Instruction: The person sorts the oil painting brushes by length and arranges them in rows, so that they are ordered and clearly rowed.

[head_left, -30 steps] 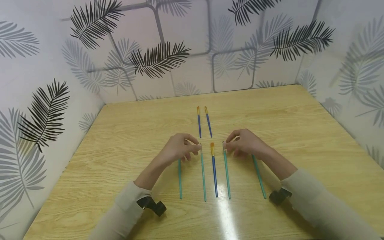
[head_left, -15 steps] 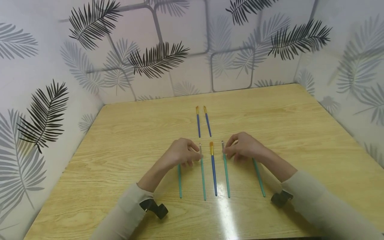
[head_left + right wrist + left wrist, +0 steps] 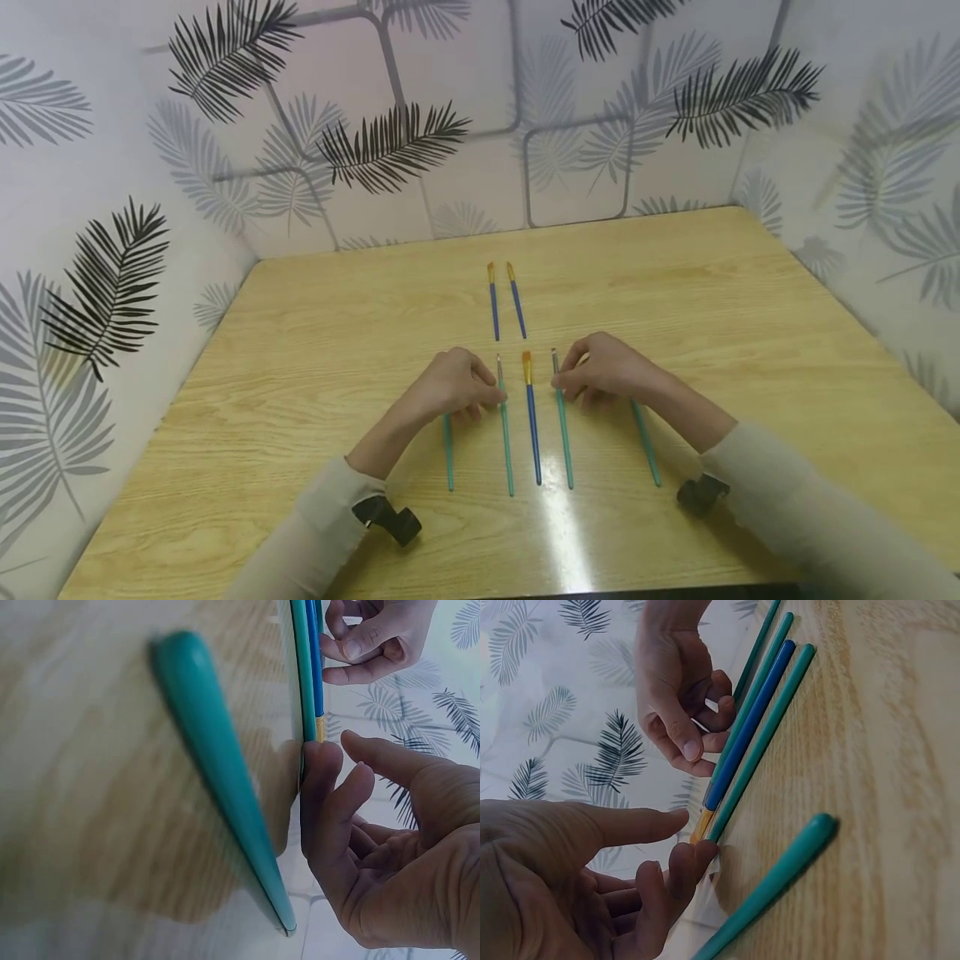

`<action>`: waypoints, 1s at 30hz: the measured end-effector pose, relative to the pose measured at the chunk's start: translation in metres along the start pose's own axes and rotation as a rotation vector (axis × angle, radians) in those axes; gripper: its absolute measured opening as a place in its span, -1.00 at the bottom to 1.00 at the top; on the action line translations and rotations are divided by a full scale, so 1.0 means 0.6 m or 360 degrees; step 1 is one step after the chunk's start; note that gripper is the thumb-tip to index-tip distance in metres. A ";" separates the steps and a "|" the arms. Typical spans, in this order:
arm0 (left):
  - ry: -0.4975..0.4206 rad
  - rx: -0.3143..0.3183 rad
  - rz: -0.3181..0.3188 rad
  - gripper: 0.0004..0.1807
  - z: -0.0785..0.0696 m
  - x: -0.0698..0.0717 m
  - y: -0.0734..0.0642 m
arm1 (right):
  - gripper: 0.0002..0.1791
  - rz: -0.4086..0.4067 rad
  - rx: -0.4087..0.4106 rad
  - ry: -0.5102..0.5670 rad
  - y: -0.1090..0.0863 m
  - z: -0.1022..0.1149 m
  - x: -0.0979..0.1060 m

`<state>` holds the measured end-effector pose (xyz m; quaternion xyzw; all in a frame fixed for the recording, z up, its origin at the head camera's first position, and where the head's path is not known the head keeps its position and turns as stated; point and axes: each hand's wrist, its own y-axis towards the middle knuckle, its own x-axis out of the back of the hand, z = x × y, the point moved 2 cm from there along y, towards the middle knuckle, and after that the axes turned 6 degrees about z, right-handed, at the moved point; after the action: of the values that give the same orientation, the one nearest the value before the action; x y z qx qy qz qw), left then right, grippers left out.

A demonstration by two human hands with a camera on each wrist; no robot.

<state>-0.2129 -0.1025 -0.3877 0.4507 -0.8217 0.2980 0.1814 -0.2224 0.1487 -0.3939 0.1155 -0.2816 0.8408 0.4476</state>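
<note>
My left hand (image 3: 453,385) has its fingertips at the upper part of a thin teal paintbrush (image 3: 507,454) lying on the table. In the left wrist view its thumb stands apart from the fingers (image 3: 701,855). My right hand (image 3: 606,365) is likewise at the upper part of another teal paintbrush (image 3: 565,442), fingertips touching or very close to it; the right wrist view has a gap between thumb and fingers (image 3: 321,761). Between these two brushes lies a blue paintbrush (image 3: 533,433) with orange bristles.
Outer teal paintbrushes lie partly under the hands, one at left (image 3: 448,454) and one slanted at right (image 3: 646,443). Farther back are two blue paintbrushes (image 3: 494,312). The wooden table (image 3: 337,317) meets a leaf-patterned wall (image 3: 450,192).
Both hands have slid slightly toward the near side along the two teal paintbrushes, from their tips to farther down. Those tips now show above the fingers. The brushes look nearly unmoved.
</note>
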 end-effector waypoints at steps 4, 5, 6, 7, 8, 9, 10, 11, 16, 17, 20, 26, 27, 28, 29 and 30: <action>0.0036 0.0028 -0.0004 -0.78 -0.001 -0.002 0.000 | -0.69 0.0015 0.0010 -0.0033 0.000 0.000 -0.003; 0.0047 0.0029 -0.0002 -0.78 -0.001 -0.003 0.001 | -0.69 0.0017 0.0011 -0.0039 0.000 0.000 -0.003; 0.0058 0.0030 0.0000 -0.79 -0.002 -0.004 0.001 | -0.70 0.0017 0.0009 -0.0045 0.000 0.000 -0.004; 0.0072 0.0030 0.0001 -0.80 -0.003 -0.005 0.002 | -0.70 0.0019 0.0009 -0.0052 0.000 0.001 -0.005; 0.0082 0.0030 0.0000 -0.80 -0.003 -0.005 0.002 | -0.71 0.0017 0.0006 -0.0054 0.000 0.001 -0.005; 0.0096 0.0030 -0.0005 -0.81 -0.004 -0.006 0.003 | -0.72 0.0016 0.0003 -0.0055 0.001 0.002 -0.006; 0.0107 0.0034 -0.0012 -0.81 -0.004 -0.006 0.004 | -0.73 0.0014 0.0002 -0.0058 0.001 0.003 -0.007; 0.0121 0.0035 -0.0021 -0.82 -0.004 -0.007 0.005 | -0.74 0.0011 0.0001 -0.0065 0.002 0.004 -0.008; 0.0185 0.0013 -0.0045 -0.72 -0.004 -0.013 0.009 | -0.76 -0.0004 -0.0020 -0.0114 0.004 0.007 -0.013; 0.0205 0.0005 -0.0046 -0.65 -0.004 -0.015 0.010 | -0.76 -0.0008 -0.0029 -0.0126 0.005 0.008 -0.014; 0.0258 -0.0011 -0.0056 -0.55 -0.008 -0.021 0.012 | -0.75 -0.0022 -0.0050 -0.0160 0.005 0.011 -0.016; 0.0314 -0.0038 -0.0088 -0.60 -0.018 -0.027 0.014 | -0.73 -0.0052 -0.0048 -0.0274 0.008 0.014 -0.024; 0.0314 -0.0034 -0.0091 -0.60 -0.019 -0.028 0.014 | -0.72 -0.0049 -0.0041 -0.0284 0.008 0.014 -0.025; 0.0315 -0.0030 -0.0094 -0.60 -0.019 -0.029 0.014 | -0.72 -0.0047 -0.0036 -0.0292 0.009 0.014 -0.027; 0.0321 -0.0030 -0.0100 -0.59 -0.020 -0.029 0.014 | -0.72 -0.0044 -0.0030 -0.0294 0.009 0.014 -0.027; 0.0325 -0.0029 -0.0104 -0.58 -0.020 -0.030 0.015 | -0.71 -0.0041 -0.0022 -0.0298 0.010 0.015 -0.028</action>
<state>-0.2107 -0.0795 -0.3916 0.4430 -0.7863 0.3289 0.2779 -0.2181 0.1297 -0.3963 0.1940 -0.3265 0.8186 0.4309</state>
